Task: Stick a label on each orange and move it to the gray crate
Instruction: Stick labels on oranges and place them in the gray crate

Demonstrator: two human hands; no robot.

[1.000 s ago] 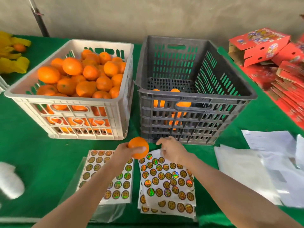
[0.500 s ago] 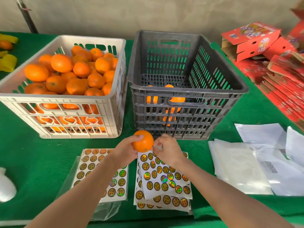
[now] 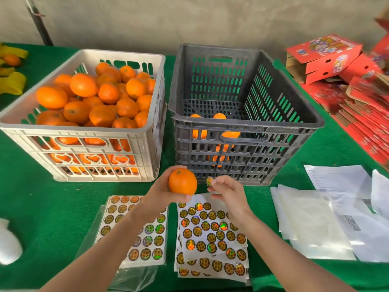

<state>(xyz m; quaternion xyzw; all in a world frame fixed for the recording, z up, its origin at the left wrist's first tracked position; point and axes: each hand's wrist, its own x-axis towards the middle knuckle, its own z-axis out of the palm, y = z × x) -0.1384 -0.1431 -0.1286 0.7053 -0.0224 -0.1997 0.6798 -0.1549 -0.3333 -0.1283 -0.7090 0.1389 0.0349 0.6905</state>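
Observation:
My left hand (image 3: 162, 192) grips an orange (image 3: 182, 181) in front of the gray crate (image 3: 242, 123), stem end up. Just right of it, my right hand (image 3: 228, 191) pinches a round gold label (image 3: 209, 181) at its fingertips, a short gap from the orange. The gray crate holds a few oranges (image 3: 219, 131) at its near left. The white crate (image 3: 84, 114) on the left is piled with oranges (image 3: 99, 98). Label sheets (image 3: 210, 237) lie under my right forearm, and another sheet (image 3: 134, 228) lies under my left.
Green cloth covers the table (image 3: 42, 207). White papers and clear bags (image 3: 328, 220) lie at the right. Red cartons (image 3: 341, 66) are stacked at the far right. Yellow items (image 3: 10, 81) and a loose orange (image 3: 11, 60) sit far left. A white object (image 3: 8, 245) lies near left.
My right hand has lifted off the label sheet with a label pinched in its fingertips. My left hand has raised the orange slightly and brought it closer to the right hand.

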